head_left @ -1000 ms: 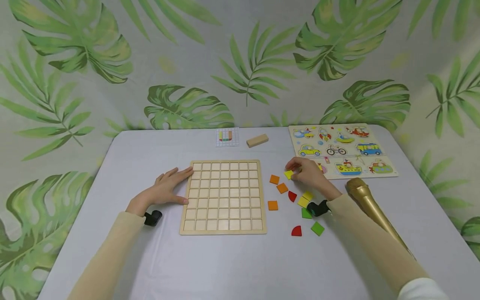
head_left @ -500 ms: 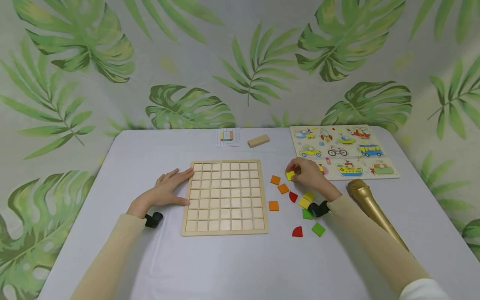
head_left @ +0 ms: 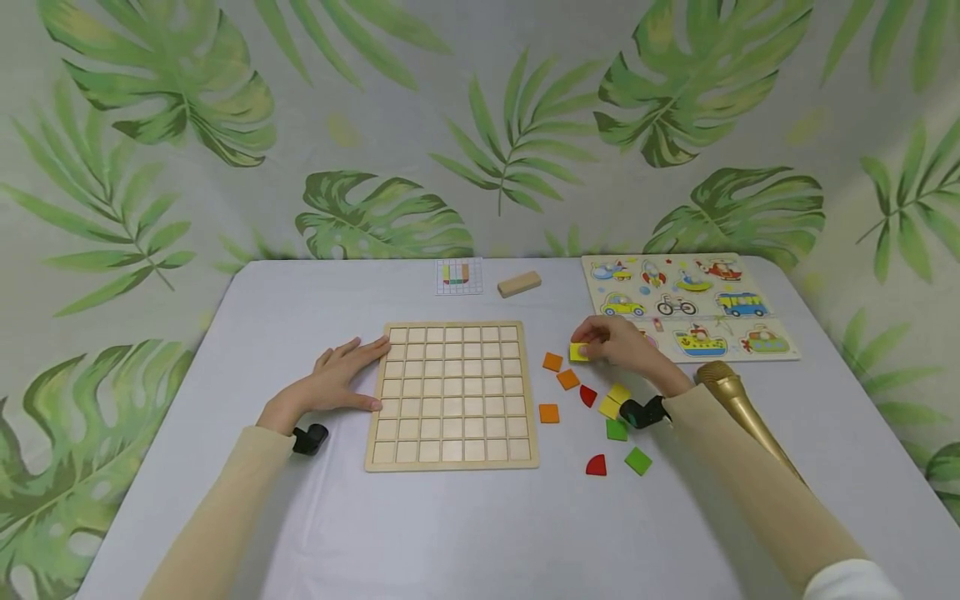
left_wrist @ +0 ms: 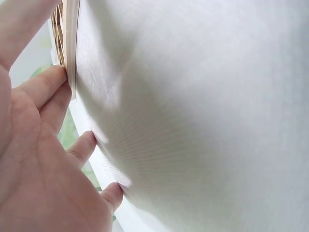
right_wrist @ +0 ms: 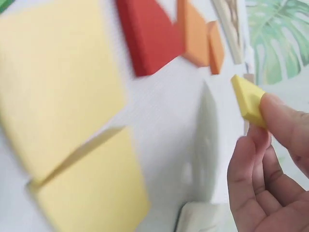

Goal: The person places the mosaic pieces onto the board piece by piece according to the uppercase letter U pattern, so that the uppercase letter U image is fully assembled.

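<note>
My right hand [head_left: 617,343] pinches a yellow square tile [right_wrist: 248,99] between thumb and fingers, raised off the cloth in the right wrist view. Left of it lies a wooden grid board [head_left: 453,396] with bare square cells. My left hand [head_left: 333,379] rests at the board's left edge, its fingers spread; thumb and fingertips touch the frame. Around the right hand lie orange square tiles [head_left: 549,413], two yellow tiles [head_left: 611,407], green tiles [head_left: 638,461] and two red quarter-round pieces [head_left: 596,465]. The right wrist camera partly hides the cloth near the green tile.
At the back lie a printed pattern card [head_left: 459,277] and a plain wooden block [head_left: 519,284]. A vehicle picture puzzle board [head_left: 675,321] sits at the back right, its lower left corner behind the right hand. A gold microphone [head_left: 742,408] lies beside the right forearm.
The yellow tile has turned slightly in my right hand's pinch, its edges now squarer to the view. The left hand stays on the board's edge. The whole head view has shifted a little.
</note>
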`<state>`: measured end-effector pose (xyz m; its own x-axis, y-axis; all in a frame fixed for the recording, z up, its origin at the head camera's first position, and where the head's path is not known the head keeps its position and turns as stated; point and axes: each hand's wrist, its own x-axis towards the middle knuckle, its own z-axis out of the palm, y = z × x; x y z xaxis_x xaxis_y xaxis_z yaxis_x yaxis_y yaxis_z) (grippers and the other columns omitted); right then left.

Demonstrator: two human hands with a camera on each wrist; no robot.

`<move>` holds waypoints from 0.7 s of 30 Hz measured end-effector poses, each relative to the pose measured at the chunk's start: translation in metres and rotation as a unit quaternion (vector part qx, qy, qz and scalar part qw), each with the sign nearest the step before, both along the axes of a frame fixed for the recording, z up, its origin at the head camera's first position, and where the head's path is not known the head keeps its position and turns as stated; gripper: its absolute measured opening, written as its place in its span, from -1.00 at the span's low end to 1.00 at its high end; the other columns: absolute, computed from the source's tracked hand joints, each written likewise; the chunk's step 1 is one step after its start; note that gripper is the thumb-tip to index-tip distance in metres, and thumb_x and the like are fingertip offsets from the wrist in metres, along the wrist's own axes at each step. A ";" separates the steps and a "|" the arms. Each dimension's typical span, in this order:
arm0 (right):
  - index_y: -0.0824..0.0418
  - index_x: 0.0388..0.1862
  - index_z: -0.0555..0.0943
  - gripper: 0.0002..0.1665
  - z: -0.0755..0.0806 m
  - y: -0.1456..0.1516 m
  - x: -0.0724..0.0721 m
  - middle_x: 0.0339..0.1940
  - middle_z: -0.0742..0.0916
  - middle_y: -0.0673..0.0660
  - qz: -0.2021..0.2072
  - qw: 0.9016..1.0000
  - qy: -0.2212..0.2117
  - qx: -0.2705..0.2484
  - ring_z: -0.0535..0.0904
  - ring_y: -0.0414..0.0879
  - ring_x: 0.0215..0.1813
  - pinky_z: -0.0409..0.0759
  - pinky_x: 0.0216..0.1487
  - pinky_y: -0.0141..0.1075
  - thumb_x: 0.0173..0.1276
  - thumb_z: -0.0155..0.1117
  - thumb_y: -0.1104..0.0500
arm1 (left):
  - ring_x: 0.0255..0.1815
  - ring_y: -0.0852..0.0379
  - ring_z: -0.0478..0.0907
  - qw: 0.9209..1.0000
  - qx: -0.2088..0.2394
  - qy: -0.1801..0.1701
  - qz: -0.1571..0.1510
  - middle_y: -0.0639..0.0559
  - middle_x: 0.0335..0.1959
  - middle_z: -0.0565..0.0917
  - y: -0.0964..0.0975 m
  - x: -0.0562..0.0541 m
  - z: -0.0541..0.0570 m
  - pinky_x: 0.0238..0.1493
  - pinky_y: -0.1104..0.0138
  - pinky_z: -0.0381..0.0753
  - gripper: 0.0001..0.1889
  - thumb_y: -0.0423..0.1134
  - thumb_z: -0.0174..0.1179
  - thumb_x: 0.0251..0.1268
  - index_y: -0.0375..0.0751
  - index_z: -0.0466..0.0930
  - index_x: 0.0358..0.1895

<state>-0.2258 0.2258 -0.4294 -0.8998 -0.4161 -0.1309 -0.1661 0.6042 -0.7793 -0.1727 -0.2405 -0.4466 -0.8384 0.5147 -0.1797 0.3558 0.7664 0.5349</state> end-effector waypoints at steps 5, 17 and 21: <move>0.43 -0.11 0.58 -0.80 0.005 -0.013 -0.003 -0.28 0.61 0.21 0.003 0.997 -0.044 -0.063 0.52 -0.01 -0.28 0.58 -0.23 -0.34 0.34 0.23 0.33 | 0.49 -0.31 -0.29 1.000 0.009 -0.008 0.004 -0.15 0.53 -0.03 0.001 0.000 0.000 0.29 -0.30 -0.41 0.04 0.11 0.39 0.04 -0.19 0.00 0.52; 0.45 -0.11 0.57 -0.80 0.010 -0.072 -0.016 -0.33 0.62 0.20 0.047 0.991 -0.055 -0.109 0.58 0.05 -0.36 0.63 -0.24 -0.18 0.33 0.24 0.35 | 0.49 -0.32 -0.29 1.000 0.017 -0.010 0.003 -0.15 0.53 -0.04 0.002 0.001 0.003 0.28 -0.31 -0.40 0.04 0.08 0.40 0.04 -0.21 0.02 0.51; 0.45 -0.13 0.58 -0.83 0.007 -0.094 -0.021 -0.34 0.62 0.19 0.054 0.989 -0.070 -0.122 0.60 0.09 -0.36 0.64 -0.24 -0.16 0.33 0.22 0.38 | 0.49 -0.32 -0.29 1.000 0.006 -0.009 0.003 -0.13 0.54 -0.05 0.003 0.002 0.004 0.28 -0.31 -0.40 0.06 0.11 0.40 0.03 -0.21 0.00 0.52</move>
<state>-0.2467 0.1319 -0.4229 -0.8283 -0.5440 -0.1343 -0.1008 0.3804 -0.9193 -0.1710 -0.2376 -0.4428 -0.8386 0.5113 -0.1880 0.3411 0.7619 0.5505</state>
